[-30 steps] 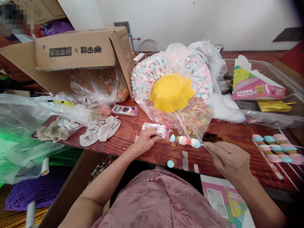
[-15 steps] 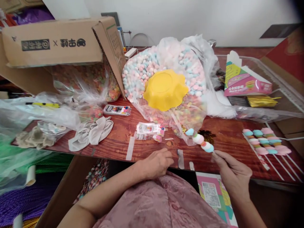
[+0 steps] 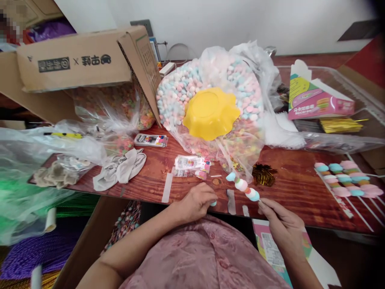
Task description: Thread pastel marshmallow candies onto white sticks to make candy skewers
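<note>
My right hand [image 3: 279,222] pinches a thin stick threaded with pastel sweets, the candy skewer [image 3: 243,186], which points up and to the left over the front edge of the wooden table [image 3: 294,188]. My left hand [image 3: 197,200] rests at the table edge with its fingertips closed on a small blue candy ball [image 3: 213,203]. Just beyond the hands lie a small printed packet [image 3: 191,163] and a big clear bag of pink, blue and white candy [image 3: 210,86] with a yellow bowl [image 3: 210,113] upside down on it.
Finished skewers [image 3: 345,180] lie at the table's right. A pink carton [image 3: 319,102] and gold ties [image 3: 341,125] sit in a clear tray. A cardboard box [image 3: 81,60], plastic bags [image 3: 45,144], a grey cloth [image 3: 120,168] and a gold foil piece [image 3: 264,174] crowd the left and middle.
My left hand left the skewer's tip, came back to the table edge and picked up the loose blue ball. My right hand swung the skewer to point up-left.
</note>
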`<state>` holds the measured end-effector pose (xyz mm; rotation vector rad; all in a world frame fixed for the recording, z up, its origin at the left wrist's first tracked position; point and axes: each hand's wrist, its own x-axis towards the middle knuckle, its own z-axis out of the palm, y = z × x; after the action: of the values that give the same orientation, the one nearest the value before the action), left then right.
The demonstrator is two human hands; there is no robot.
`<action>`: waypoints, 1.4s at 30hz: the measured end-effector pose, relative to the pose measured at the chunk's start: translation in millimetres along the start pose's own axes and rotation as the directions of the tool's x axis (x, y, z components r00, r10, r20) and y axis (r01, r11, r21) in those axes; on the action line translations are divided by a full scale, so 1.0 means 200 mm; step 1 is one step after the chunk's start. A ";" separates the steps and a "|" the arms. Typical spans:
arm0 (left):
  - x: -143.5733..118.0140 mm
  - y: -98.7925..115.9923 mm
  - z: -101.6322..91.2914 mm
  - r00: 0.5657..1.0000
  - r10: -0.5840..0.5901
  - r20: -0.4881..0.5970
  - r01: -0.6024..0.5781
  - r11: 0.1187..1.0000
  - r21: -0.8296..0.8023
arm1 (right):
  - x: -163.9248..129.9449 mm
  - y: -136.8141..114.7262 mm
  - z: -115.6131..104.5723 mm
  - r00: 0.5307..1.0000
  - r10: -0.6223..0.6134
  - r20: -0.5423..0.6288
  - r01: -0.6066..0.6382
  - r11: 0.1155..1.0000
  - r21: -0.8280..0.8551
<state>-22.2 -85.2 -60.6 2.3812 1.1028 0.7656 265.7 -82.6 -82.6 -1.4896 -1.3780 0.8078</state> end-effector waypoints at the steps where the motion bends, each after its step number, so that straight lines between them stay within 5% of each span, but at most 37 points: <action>1: 0.01 0.00 0.00 0.998 -0.039 -0.053 0.039 0.999 0.006 | 0.00 0.00 0.00 1.000 -0.024 0.010 0.024 1.000 -0.002; 3: 0.01 0.01 0.00 0.998 -0.039 -0.058 0.043 0.997 0.069 | 0.01 0.00 -0.01 0.998 -0.059 0.021 0.060 0.998 -0.014; 8: -0.03 0.05 0.02 0.979 0.047 0.198 -0.071 0.991 0.116 | 0.01 0.04 -0.02 0.995 -0.098 0.020 0.100 0.993 -0.064; 11: -0.01 0.03 0.02 0.991 -0.134 0.003 0.133 0.980 -0.144 | -0.01 0.03 -0.02 0.986 -0.154 0.058 0.157 0.986 -0.058; 13: 0.03 0.03 0.00 0.907 -0.377 -0.186 0.253 0.843 -0.474 | -0.02 0.01 -0.01 0.974 -0.217 0.071 0.221 0.974 -0.057; 16: 0.10 0.05 -0.04 0.742 -0.626 -0.239 0.216 0.561 -0.799 | -0.04 -0.05 0.00 0.944 -0.319 0.084 0.324 0.944 -0.060; 22: 0.16 0.11 -0.03 0.761 -0.595 -0.257 0.152 0.549 -0.822 | -0.04 -0.10 0.03 0.912 -0.402 0.079 0.407 0.911 -0.067; 29: 0.13 0.07 0.07 0.613 -0.766 -0.193 0.068 0.294 -0.953 | -0.06 -0.13 0.07 0.892 -0.445 0.077 0.449 0.892 -0.045; 33: 0.14 0.07 0.06 0.626 -0.735 -0.259 0.093 0.401 -0.912 | -0.06 -0.13 0.09 0.858 -0.507 0.081 0.511 0.858 -0.046; 39: 0.11 0.10 0.04 0.728 -0.596 -0.339 0.256 0.695 -0.671 | -0.07 -0.07 0.10 0.799 -0.595 0.083 0.597 0.771 -0.220; 42: 0.09 0.08 0.08 0.738 -0.578 -0.349 0.275 0.730 -0.626 | -0.10 -0.07 0.13 0.834 -0.545 0.083 0.550 0.810 -0.206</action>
<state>6.7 -82.1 -57.8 1.3637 1.3669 1.3736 232.7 -97.5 -81.2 -1.1385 -1.8410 0.3040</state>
